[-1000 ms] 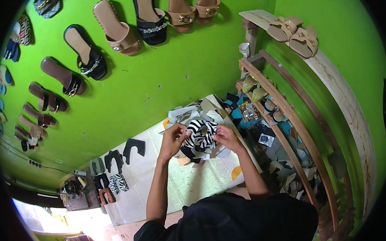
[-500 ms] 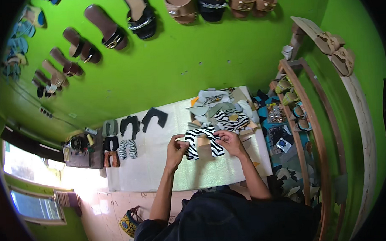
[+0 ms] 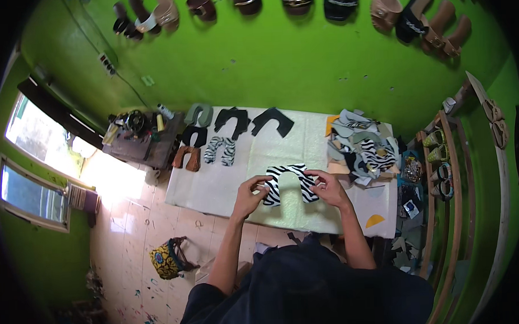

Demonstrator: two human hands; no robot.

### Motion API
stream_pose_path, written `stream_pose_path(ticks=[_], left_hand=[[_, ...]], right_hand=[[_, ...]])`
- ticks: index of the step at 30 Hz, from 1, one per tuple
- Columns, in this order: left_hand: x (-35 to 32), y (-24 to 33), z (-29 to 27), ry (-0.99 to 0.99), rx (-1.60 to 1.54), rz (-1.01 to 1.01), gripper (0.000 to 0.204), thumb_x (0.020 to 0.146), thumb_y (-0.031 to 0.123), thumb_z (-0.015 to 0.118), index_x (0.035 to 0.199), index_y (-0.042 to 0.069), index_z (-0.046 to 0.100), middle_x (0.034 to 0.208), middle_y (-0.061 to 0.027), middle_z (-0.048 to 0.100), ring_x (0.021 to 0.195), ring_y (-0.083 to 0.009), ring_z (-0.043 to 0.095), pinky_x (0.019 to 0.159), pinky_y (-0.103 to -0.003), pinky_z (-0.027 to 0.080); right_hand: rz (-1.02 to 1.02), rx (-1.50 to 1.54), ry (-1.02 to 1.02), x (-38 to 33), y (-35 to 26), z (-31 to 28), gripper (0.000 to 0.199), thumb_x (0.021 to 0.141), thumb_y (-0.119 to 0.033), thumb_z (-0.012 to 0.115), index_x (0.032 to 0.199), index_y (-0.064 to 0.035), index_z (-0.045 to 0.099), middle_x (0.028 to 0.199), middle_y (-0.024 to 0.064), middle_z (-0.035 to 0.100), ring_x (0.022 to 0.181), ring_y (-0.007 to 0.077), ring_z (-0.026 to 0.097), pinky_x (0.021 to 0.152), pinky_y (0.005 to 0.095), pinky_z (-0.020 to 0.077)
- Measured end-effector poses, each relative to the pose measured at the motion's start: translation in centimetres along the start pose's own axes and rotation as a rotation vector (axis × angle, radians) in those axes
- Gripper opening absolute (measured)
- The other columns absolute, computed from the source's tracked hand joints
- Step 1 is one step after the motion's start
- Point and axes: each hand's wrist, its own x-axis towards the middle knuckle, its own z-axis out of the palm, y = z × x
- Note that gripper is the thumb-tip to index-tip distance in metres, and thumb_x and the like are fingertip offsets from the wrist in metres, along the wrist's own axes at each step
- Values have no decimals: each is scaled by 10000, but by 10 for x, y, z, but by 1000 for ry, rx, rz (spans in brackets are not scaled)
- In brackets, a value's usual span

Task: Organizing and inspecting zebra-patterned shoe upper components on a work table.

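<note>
I hold a zebra-striped, horseshoe-shaped cut piece [image 3: 287, 181] above the white worktable [image 3: 215, 189]. My left hand [image 3: 250, 195] pinches its left leg and my right hand [image 3: 329, 187] grips its right leg. On the table's far left lie more cut pieces: a zebra pair [image 3: 220, 151], a brown one [image 3: 186, 157], a grey-green one [image 3: 199, 114] and black ones [image 3: 252, 121]. A loose heap of mixed scraps and pieces [image 3: 362, 144] sits on the right end.
Sandals [image 3: 341, 2] hang along the green wall. A sewing machine and bottles sit on a low bench [image 3: 139, 140] at the left. A wooden rack with shoes [image 3: 440, 173] stands at the right. A patterned bag [image 3: 167, 259] lies on the tiled floor. An orange scrap [image 3: 375, 221] lies near the table edge.
The view has swung left, showing the whole table and window. My hands have carried the zebra piece away from the scrap heap toward the table's middle front.
</note>
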Motion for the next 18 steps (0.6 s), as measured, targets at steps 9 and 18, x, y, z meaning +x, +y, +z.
stream_pose_path(ticks=[9, 18], left_hand=[[-64, -33, -136, 97, -65, 28, 362, 819, -44, 638, 1181, -21, 644, 1104, -95, 668, 801, -88, 636, 771, -230, 511], [-76, -43, -220, 211, 43, -19, 384, 787, -52, 659, 1170, -21, 650, 1086, -90, 684, 829, -95, 635, 795, -242, 512]], right_hand=[[-51, -56, -28, 33, -22, 142, 520, 767, 45, 666, 1267, -96, 632, 1137, 23, 666, 720, 77, 517, 673, 225, 497], [-13, -100, -79, 81, -39, 222, 513, 749, 43, 687, 1242, -89, 641, 1200, 28, 665, 694, 92, 564, 660, 249, 518]])
